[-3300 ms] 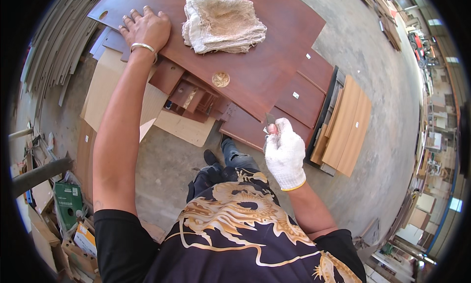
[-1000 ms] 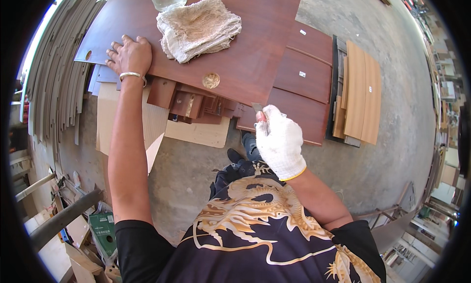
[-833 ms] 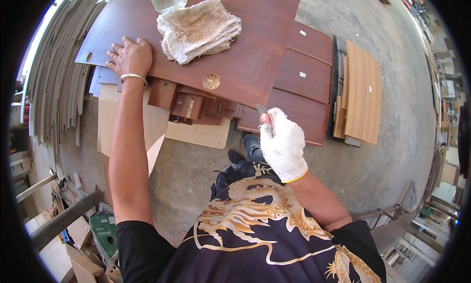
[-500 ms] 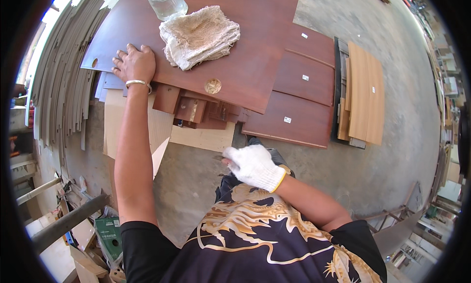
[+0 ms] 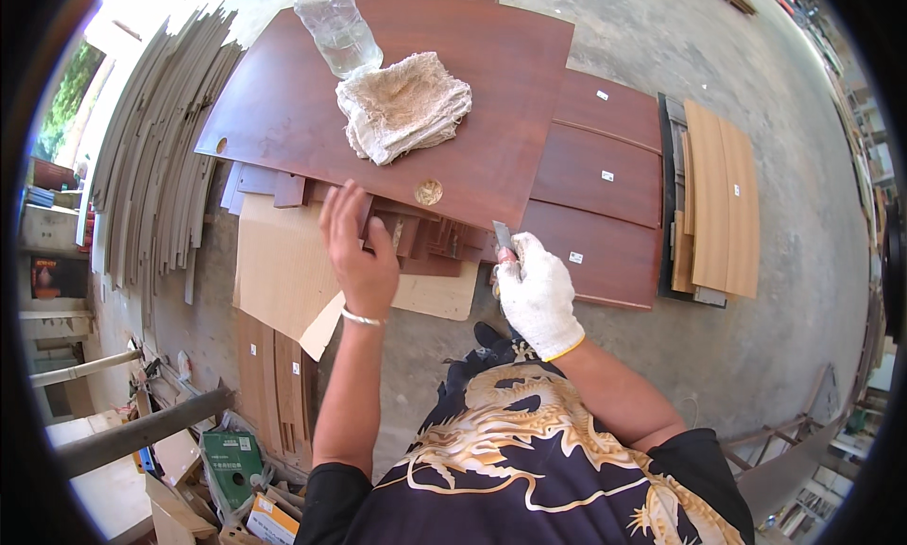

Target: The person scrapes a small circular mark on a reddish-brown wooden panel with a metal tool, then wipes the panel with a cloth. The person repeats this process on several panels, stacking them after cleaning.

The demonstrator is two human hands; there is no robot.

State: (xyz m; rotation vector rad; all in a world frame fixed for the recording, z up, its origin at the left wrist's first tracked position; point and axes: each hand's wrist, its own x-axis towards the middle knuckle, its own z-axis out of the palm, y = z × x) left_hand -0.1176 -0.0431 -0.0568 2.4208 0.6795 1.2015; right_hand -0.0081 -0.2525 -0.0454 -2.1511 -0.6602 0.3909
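Observation:
A reddish-brown wood panel (image 5: 283,92) lies in front of me, with a round hole (image 5: 429,192) near its near edge. My left hand (image 5: 359,262), bare and wearing a bangle, hovers by that edge with its fingers apart, holding nothing. My right hand (image 5: 540,295), in a white knit glove, is closed around a knife (image 5: 502,233) with a short flat grey blade. Its blade points up beside the panel's near right corner; whether it touches is unclear, and the handle is mostly hidden. On the panel rest a folded beige cloth (image 5: 402,106) and a clear bottle (image 5: 338,30) with a green cap.
Under the panel are brown wooden pieces (image 5: 444,238) and cardboard (image 5: 279,252). More brown panels (image 5: 595,172) lie to the right, beside light wood boards (image 5: 723,200). Long grey strips (image 5: 161,158) stand at the left. A metal pipe (image 5: 151,432) and green box (image 5: 231,465) are at lower left.
My left hand has lifted off the panel and moved right and nearer. My right hand has moved up and right with the knife, to the panel's corner. The view has shifted a little.

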